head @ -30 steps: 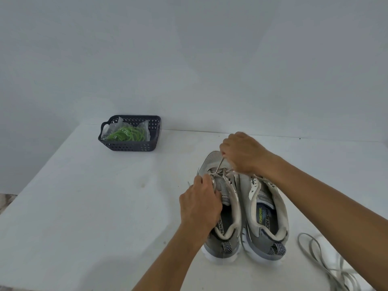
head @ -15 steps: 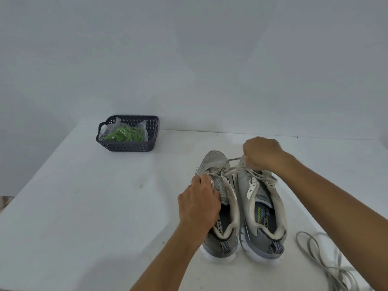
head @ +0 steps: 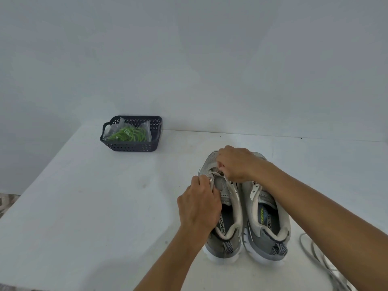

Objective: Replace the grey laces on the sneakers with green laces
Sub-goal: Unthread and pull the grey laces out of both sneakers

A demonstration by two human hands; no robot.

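1. Two sneakers stand side by side on the tabletop (head: 88, 206), toes away from the person: the left sneaker (head: 225, 215) still carries a grey lace (head: 214, 173) at its front eyelets, while the right sneaker (head: 266, 219) shows open eyelets with no lace that I can make out.
2. The left hand (head: 199, 204) has its grip curled over the left sneaker's near eyelet row, pinching the upper or the lace there; which of the two is hidden. The right hand (head: 235, 162) pinches the grey lace at the toe-end eyelets.
3. The lace should handle as light, limp and flat; it will likely drag in the eyelets, so take it close to the hole and pull in short lengths. The sneaker is light and its upper soft, so one hand must hold it down.
4. A loose lace (head: 321, 257) lies on the tabletop just right of the sneakers.
5. The green laces (head: 128, 134), in a clear bag, sit in the basket (head: 134, 147) well apart at the far left; they look untouched.
6. Against half a second ago, the right hand has come back from over the right sneaker to the left sneaker's front eyelets, and the strand it had drawn out sideways is no longer stretched. The left hand has stayed put.
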